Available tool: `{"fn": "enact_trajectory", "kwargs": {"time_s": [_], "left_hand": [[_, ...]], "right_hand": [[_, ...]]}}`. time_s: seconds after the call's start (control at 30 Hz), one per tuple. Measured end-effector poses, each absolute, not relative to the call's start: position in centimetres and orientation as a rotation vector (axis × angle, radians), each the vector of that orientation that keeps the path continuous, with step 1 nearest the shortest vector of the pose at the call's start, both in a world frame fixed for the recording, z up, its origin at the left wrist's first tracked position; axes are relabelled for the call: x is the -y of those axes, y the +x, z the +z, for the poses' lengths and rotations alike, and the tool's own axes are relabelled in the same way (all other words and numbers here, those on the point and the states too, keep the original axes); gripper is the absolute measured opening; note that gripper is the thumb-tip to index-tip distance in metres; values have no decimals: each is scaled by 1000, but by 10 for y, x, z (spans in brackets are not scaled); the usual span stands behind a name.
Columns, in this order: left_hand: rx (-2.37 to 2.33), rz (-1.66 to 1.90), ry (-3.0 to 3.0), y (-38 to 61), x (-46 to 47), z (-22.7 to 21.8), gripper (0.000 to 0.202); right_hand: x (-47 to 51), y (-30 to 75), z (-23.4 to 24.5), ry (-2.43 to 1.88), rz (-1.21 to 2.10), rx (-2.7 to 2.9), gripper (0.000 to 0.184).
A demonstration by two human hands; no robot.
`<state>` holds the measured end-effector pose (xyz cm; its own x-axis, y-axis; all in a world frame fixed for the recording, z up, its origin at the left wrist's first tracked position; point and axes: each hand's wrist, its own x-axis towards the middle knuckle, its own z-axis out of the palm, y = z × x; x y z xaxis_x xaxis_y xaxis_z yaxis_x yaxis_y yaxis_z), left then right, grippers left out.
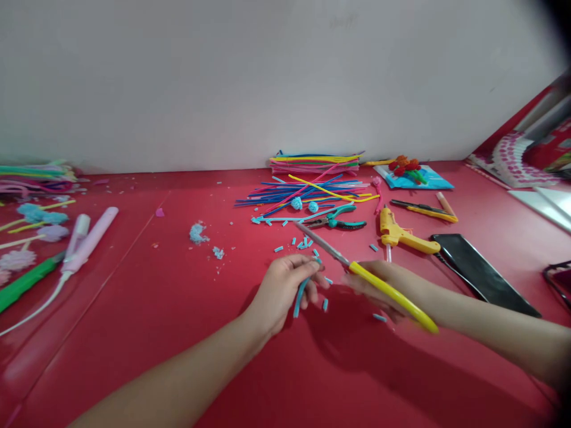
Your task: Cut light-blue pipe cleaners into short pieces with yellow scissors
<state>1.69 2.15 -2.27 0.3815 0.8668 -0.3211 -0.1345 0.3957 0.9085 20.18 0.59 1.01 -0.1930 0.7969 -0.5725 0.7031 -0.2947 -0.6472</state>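
Observation:
My left hand pinches a short light-blue pipe cleaner that hangs down from its fingers, just above the red table. My right hand is closed on yellow-handled scissors; their metal blades point up and left, past the left hand's fingertips. Several short blue cut pieces lie scattered on the table around both hands.
Loose and stacked coloured pipe cleaners lie by the wall. Green-handled pliers, a yellow glue gun, a utility knife and a black sleeve sit to the right. Fluffy pompom stems and a pink tool lie left.

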Motion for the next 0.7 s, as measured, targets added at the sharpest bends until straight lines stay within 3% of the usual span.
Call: {"fn": "enact_trajectory", "kwargs": {"time_s": [0.27, 0.57, 0.7], "left_hand": [[-789, 612, 982, 17, -15, -14, 20], [-819, 543, 1041, 21, -15, -15, 22], [-827, 557, 1002, 21, -14, -16, 22]], "right_hand": [[-17, 186, 15, -1540, 1494, 1782, 21], [-14, 186, 13, -1629, 1477, 1751, 12], [-16, 193, 12, -1584, 1408, 1866, 19]]}}
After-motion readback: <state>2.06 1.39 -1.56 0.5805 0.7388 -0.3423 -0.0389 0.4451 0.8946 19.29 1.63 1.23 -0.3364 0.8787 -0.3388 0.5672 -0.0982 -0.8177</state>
